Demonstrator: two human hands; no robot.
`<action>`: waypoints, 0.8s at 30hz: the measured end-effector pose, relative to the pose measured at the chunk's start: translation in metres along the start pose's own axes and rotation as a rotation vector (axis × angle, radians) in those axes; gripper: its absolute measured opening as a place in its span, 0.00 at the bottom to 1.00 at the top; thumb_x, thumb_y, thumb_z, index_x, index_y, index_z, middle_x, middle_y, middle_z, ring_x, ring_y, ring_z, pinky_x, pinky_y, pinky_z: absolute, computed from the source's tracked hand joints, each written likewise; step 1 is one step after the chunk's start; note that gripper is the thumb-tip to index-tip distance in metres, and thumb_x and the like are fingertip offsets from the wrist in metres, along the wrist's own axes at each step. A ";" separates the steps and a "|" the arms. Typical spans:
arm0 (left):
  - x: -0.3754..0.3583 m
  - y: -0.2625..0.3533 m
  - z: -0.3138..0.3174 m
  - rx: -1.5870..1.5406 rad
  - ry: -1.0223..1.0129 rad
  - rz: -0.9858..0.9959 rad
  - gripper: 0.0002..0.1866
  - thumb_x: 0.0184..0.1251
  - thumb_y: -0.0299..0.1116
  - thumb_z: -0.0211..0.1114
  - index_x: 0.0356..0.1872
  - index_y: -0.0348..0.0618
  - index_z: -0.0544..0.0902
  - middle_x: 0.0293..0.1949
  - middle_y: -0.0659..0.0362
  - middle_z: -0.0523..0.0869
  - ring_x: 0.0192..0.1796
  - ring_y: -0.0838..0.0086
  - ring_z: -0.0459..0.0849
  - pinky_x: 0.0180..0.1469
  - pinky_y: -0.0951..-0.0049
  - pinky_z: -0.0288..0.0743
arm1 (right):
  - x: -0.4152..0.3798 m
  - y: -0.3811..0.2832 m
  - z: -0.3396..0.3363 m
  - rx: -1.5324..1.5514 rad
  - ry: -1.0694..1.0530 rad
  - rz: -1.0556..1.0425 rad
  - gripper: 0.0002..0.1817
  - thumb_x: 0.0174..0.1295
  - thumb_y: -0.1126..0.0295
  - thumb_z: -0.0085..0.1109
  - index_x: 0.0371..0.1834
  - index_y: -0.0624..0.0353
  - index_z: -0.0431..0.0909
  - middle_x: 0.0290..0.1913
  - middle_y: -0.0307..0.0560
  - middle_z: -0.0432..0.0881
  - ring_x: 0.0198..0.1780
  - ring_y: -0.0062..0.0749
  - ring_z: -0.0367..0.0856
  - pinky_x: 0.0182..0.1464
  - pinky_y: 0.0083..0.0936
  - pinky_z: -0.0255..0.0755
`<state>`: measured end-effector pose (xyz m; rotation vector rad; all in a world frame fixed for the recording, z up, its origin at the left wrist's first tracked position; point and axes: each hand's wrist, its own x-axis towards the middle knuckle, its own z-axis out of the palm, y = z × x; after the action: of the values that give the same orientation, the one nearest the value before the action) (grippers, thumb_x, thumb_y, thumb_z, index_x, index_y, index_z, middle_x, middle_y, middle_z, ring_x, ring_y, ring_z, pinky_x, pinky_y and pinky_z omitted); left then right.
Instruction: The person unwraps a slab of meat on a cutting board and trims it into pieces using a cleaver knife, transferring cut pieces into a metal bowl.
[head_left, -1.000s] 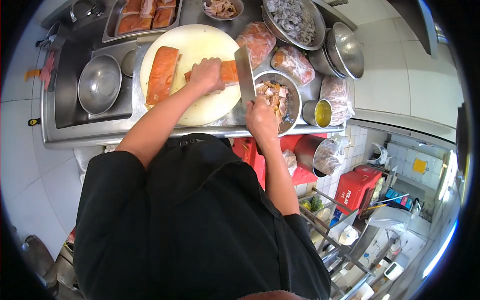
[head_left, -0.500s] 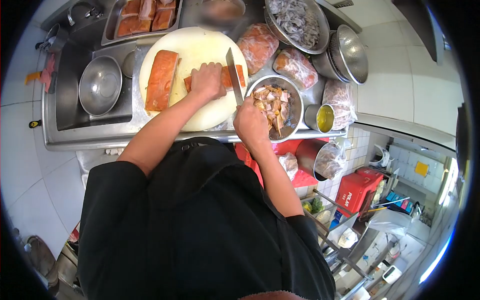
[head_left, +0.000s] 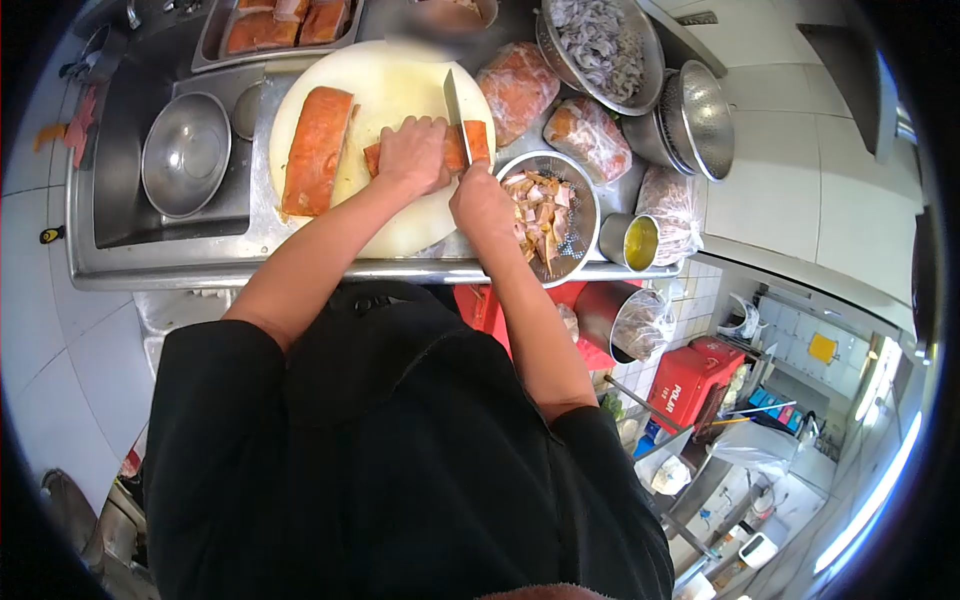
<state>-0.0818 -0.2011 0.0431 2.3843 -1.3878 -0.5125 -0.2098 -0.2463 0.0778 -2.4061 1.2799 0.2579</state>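
Observation:
A narrow slab of bacon (head_left: 478, 140), orange-brown, lies on a round white cutting board (head_left: 400, 75). My left hand (head_left: 414, 153) presses down over it with curled fingers, covering its middle part. In my closed right hand (head_left: 485, 205) is a knife (head_left: 453, 105), its blade crossing the slab near its right end, just right of my left hand. The knife's handle is hidden in my grip. A larger bacon slab (head_left: 318, 150) rests on the board's left side. Right of my right hand, a metal colander (head_left: 592, 210) holds cut bacon pieces (head_left: 545, 210).
At left, a steel bowl (head_left: 186, 155) sits in the sink (head_left: 120, 200). A tray (head_left: 208, 40) of orange slabs stands behind the board. Wrapped meat (head_left: 587, 140), a bowl of grey strips (head_left: 600, 50) and a pot of yellow liquid (head_left: 640, 243) stand at right.
My right hand and the knife have moved left and up, bringing the blade over the narrow slab. My left hand stays on the slab. The whole view has shifted slightly.

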 end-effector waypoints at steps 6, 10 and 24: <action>0.002 -0.003 0.007 0.006 0.008 -0.027 0.20 0.52 0.31 0.67 0.48 0.42 0.80 0.49 0.53 0.85 0.57 0.57 0.82 0.55 0.46 0.75 | -0.067 0.027 0.010 -0.043 -0.055 0.077 0.14 0.73 0.65 0.49 0.50 0.68 0.71 0.40 0.72 0.87 0.44 0.66 0.88 0.49 0.57 0.80; -0.004 -0.001 -0.001 -0.004 -0.075 -0.003 0.22 0.53 0.35 0.71 0.50 0.41 0.81 0.50 0.51 0.86 0.58 0.55 0.82 0.57 0.47 0.75 | -0.048 0.038 0.026 0.005 -0.004 0.034 0.15 0.74 0.64 0.49 0.48 0.69 0.73 0.40 0.72 0.87 0.43 0.67 0.88 0.48 0.58 0.81; -0.014 -0.059 -0.050 -0.497 -0.278 0.268 0.47 0.33 0.38 0.86 0.63 0.37 0.77 0.54 0.47 0.86 0.58 0.57 0.84 0.64 0.62 0.76 | -0.138 0.084 0.045 0.389 -0.051 0.097 0.22 0.74 0.56 0.56 0.53 0.69 0.74 0.47 0.77 0.84 0.53 0.73 0.82 0.56 0.59 0.75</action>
<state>-0.0205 -0.1558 0.0625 1.7530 -1.4524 -1.0057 -0.3553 -0.1654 0.0626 -2.0021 1.2900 0.0858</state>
